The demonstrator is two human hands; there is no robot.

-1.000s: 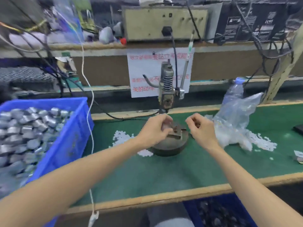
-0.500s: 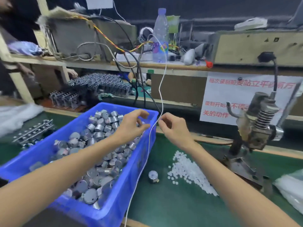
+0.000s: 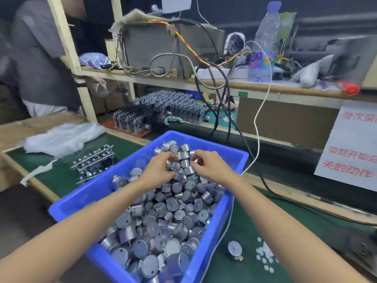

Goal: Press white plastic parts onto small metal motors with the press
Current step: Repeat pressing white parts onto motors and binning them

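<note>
Head view, left hand [image 3: 161,170] and right hand [image 3: 211,167] curled, pinching motors [image 3: 184,158] in blue bin [image 3: 207,252].

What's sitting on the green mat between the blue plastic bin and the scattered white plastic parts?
Head view: one loose round metal motor, plus a thin white cable beside the blue plastic bin.
</note>
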